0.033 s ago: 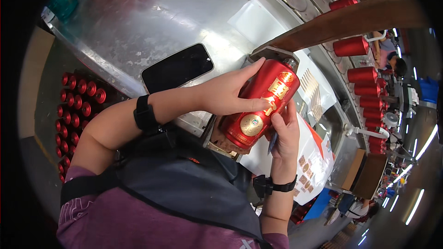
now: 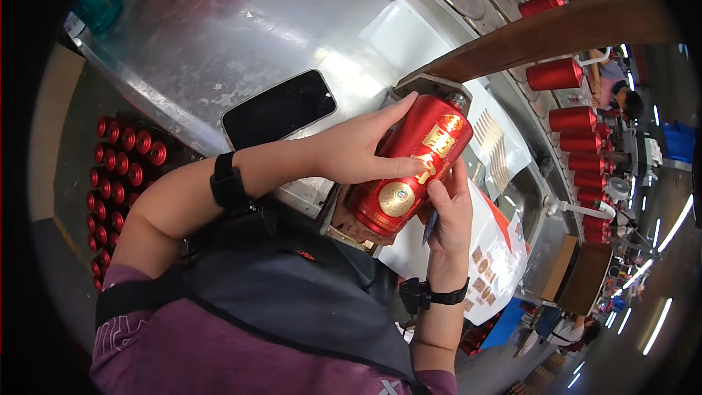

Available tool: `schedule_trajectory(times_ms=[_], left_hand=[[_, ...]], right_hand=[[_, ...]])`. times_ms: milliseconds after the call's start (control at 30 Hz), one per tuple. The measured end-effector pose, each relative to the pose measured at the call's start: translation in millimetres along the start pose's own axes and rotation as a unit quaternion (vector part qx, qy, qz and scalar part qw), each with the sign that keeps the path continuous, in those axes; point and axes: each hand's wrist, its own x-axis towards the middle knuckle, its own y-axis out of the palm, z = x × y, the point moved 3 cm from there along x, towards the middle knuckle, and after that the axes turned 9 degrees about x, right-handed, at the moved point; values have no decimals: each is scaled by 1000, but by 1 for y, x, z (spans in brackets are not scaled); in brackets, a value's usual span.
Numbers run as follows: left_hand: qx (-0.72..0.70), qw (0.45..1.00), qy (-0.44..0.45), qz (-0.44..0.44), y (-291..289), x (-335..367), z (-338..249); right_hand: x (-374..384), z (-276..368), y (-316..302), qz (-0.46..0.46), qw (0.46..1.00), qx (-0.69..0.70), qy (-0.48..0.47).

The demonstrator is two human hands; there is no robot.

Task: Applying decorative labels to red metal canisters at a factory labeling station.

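A glossy red bottle (image 2: 407, 189) with gold labels lies slantwise in front of me, its clear neck pointing to the upper right. My left hand (image 2: 358, 150) is closed over its upper left side, the thumb laid across the front beside a gold label. From the right, my right hand (image 2: 451, 208) grips the lower right side, thumb on the front and fingers partly hidden behind. A thin blue-grey object (image 2: 430, 225) shows by the right palm; its kind is unclear. Under the bottle is a worn brown support (image 2: 340, 221).
A black phone (image 2: 279, 106) lies on the metal table (image 2: 197, 51). Sheets with gold stickers (image 2: 482, 267) sit at the right. Beyond a wooden bar (image 2: 534, 38), red bottles (image 2: 554, 73) line a conveyor. Many more red bottles (image 2: 117, 190) stand low at the left.
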Motion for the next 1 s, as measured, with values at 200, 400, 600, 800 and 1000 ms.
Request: schedule_trajectory(times_ms=[200, 400, 600, 800, 1000], left_hand=[[2, 1000, 20, -20, -1, 1, -4], [-116, 990, -75, -40, -11, 20, -14], [-91, 986, -88, -111, -12, 37, -16], [-75, 978, -79, -177, -6, 46, -5], [-50, 982, -96, -156, -4, 43, 0]], right_hand=[[-1, 1, -4, 15, 998, 62, 29], [-1, 3, -5, 15, 998, 51, 41], [1, 4, -6, 18, 996, 62, 55], [-2, 7, -7, 27, 999, 24, 31], [-3, -3, -10, 33, 997, 52, 43]])
